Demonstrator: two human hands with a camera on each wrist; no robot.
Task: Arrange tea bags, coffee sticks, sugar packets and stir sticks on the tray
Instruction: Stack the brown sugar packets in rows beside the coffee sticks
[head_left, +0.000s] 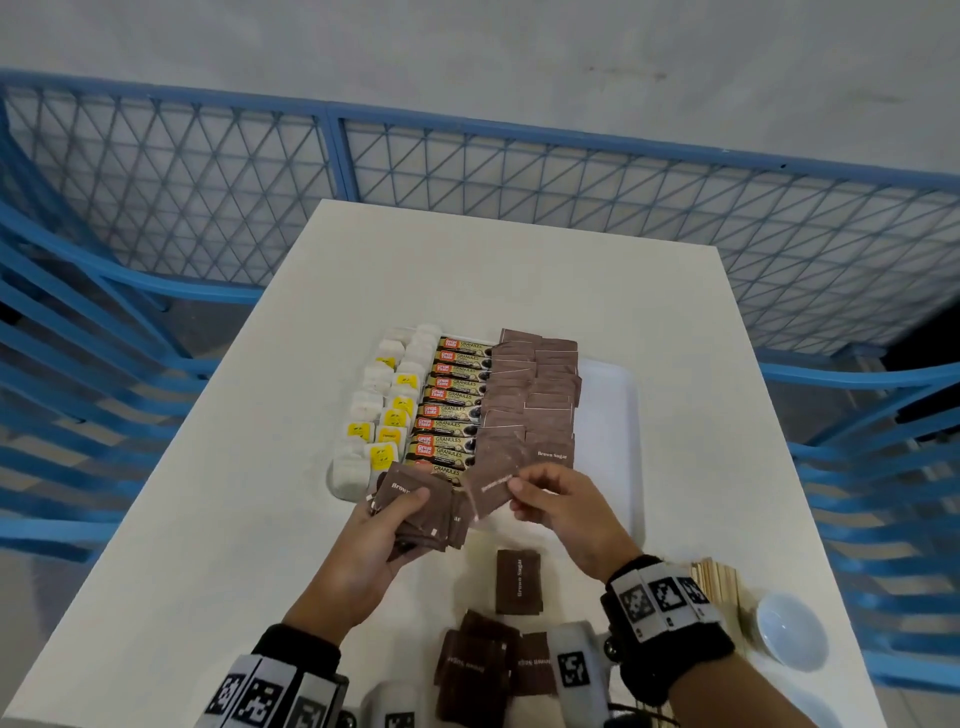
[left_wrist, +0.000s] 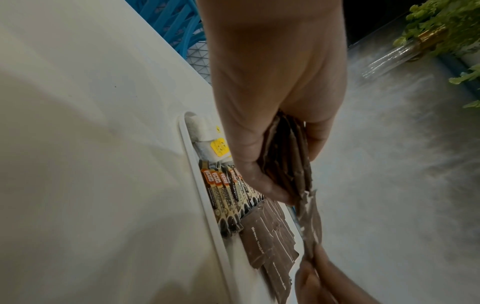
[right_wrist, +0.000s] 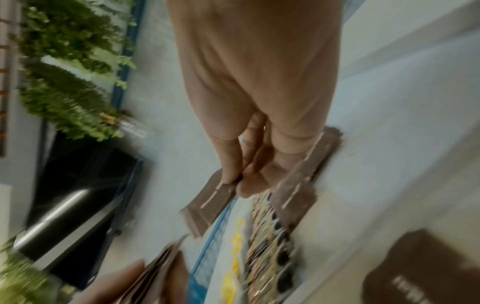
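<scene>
The sugar-packet step is in hand: the left hand (head_left: 363, 545) grips a stack of brown sugar packets (head_left: 426, 519) above the near edge of the tray (head_left: 608, 415). The right hand (head_left: 561, 514) pinches one packet (head_left: 491, 491) drawn from the stack. The next move probably calls for laying it at the near end of the sugar rows (head_left: 524, 400); the stir sticks (head_left: 717, 577) lie on the table, not yet arranged.

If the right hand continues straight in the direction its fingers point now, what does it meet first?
Most likely the stack of sugar packets held in the left hand. The right hand pinches one sugar packet and points leftward toward it, though depth between them is unclear.
</scene>
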